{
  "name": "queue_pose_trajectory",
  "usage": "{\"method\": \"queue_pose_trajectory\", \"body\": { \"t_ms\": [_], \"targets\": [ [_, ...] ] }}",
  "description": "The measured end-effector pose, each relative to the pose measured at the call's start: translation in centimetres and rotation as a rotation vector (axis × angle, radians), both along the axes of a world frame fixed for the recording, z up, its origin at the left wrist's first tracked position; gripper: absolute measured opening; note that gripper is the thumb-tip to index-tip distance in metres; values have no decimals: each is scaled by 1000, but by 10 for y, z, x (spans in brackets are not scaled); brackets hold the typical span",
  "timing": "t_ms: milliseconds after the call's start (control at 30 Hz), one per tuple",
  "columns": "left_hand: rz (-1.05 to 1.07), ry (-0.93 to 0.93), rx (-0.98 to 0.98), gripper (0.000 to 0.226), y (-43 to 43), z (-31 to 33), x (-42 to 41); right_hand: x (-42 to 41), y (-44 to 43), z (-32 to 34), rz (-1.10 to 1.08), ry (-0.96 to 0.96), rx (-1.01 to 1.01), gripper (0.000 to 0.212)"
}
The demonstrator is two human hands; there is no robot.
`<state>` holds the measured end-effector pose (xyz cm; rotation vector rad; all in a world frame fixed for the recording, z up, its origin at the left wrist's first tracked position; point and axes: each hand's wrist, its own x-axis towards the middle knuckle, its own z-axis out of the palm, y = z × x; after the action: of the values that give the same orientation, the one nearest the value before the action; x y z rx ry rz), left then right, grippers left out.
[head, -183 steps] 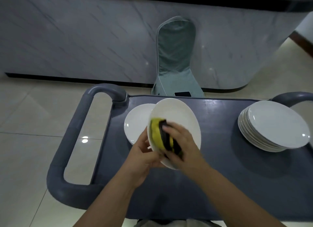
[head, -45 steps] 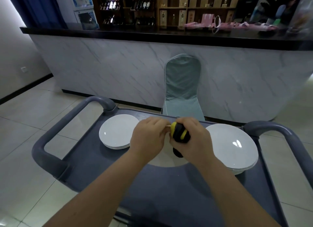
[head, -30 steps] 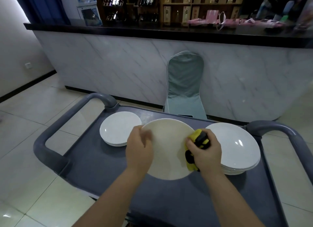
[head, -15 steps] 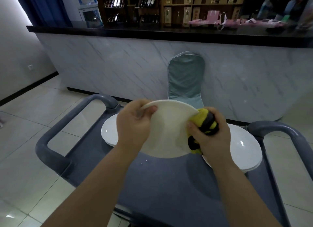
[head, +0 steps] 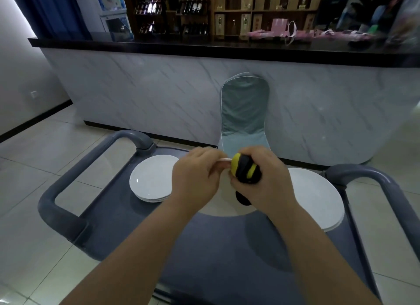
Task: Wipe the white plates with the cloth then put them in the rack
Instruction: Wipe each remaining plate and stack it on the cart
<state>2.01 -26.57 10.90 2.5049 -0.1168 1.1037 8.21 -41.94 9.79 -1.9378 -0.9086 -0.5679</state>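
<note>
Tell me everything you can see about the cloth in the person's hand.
The cloth is yellow with black, soft-looking fabric, bunched into a wad. The right hand grips it, fingers curled round it, so only its top and a dark end lower down show. It sits against the far rim of the white plate that the left hand holds above the grey cart. Its full shape is hidden.

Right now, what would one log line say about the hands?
step: wipe | left hand: grips round white plate | right hand: holds yellow-and-black cloth against its rim
</note>
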Motion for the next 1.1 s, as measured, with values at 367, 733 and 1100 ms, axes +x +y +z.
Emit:
{"method": "queue_pose_trajectory", "body": {
  "t_ms": [367,733,1100],
  "targets": [
    [269,88,-1182,22,-18,-61,-11,7,-32,-53,-98,636,422,31],
    [-44,556,-2297,36,-10,-50,-19,8,-14,-69,-124,-454,-140,26],
    [-111,349,-2092,25,-2,-54,-28,3,-37,-77,197,7,14,38]
  ]
}}
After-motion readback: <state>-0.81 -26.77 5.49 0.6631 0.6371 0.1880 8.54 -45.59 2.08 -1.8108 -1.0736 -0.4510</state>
